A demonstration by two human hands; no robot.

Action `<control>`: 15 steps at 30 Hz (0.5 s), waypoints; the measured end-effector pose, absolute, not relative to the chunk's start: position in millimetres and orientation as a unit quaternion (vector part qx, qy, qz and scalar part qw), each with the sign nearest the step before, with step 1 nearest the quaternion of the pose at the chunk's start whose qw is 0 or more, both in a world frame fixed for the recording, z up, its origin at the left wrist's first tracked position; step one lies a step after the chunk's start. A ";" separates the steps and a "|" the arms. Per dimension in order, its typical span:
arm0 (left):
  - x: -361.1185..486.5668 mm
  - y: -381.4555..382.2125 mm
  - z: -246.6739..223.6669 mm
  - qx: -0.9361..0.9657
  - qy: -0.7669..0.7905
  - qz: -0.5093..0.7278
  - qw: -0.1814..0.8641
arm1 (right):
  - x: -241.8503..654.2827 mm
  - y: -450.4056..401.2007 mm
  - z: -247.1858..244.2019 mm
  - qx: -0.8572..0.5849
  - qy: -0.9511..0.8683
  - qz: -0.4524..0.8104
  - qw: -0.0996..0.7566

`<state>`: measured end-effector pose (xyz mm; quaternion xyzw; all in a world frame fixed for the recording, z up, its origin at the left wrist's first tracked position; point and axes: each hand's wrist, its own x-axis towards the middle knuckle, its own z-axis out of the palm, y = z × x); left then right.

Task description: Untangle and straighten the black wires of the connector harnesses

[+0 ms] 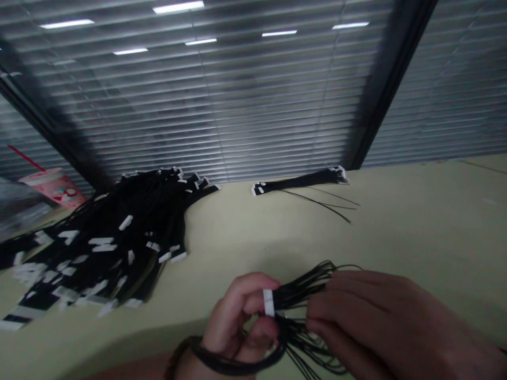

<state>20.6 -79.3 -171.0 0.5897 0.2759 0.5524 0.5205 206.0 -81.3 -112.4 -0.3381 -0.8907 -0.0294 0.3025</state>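
My left hand (247,311) pinches a white plastic connector (269,303) between thumb and fingers at the lower middle of the view. Many thin black wires (307,282) run from that connector to the right, and more loop beneath it around the left hand. My right hand (364,316) is closed over wires just right of the connector. Its back faces the camera, so its fingertips are mostly hidden and I cannot make out exactly which wire they grip.
A large heap of black wire harnesses (130,227) with white connectors lies on the table (415,227) at left. A smaller harness bundle (301,182) rests near the blinds (257,105) at the back. A pink cup (59,190) with a straw and clear plastic (19,206) sit at far left.
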 end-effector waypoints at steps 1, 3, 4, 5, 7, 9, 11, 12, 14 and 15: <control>20.3 -78.5 -171.2 0.589 0.276 0.548 0.526 | 206.3 -82.2 -114.9 -0.341 -0.888 -0.028 0.307; 20.0 -77.4 -172.4 0.591 0.276 0.546 0.525 | 207.3 -84.4 -119.5 -0.345 -0.885 -0.019 0.313; 20.1 -77.3 -173.4 0.593 0.275 0.549 0.521 | 207.7 -85.2 -121.1 -0.347 -0.883 -0.014 0.315; 20.4 -77.3 -174.4 0.596 0.273 0.552 0.515 | 208.0 -85.8 -122.0 -0.346 -0.883 -0.012 0.318; 20.9 -77.6 -176.5 0.603 0.268 0.554 0.508 | 207.9 -85.7 -121.7 -0.342 -0.881 -0.017 0.327; 21.1 -77.5 -178.1 0.611 0.268 0.552 0.500 | 207.0 -84.6 -120.4 -0.335 -0.878 -0.028 0.341; 21.0 -77.0 -179.2 0.620 0.269 0.556 0.484 | 205.9 -84.1 -120.4 -0.337 -0.872 -0.026 0.354; 20.8 -76.8 -179.7 0.625 0.271 0.558 0.473 | 205.5 -84.6 -121.3 -0.345 -0.868 -0.017 0.357; 20.7 -76.8 -180.5 0.635 0.274 0.562 0.453 | 205.1 -87.3 -124.4 -0.365 -0.862 0.001 0.352; 20.6 -77.1 -180.8 0.638 0.273 0.564 0.447 | 205.1 -89.4 -126.0 -0.371 -0.863 0.006 0.344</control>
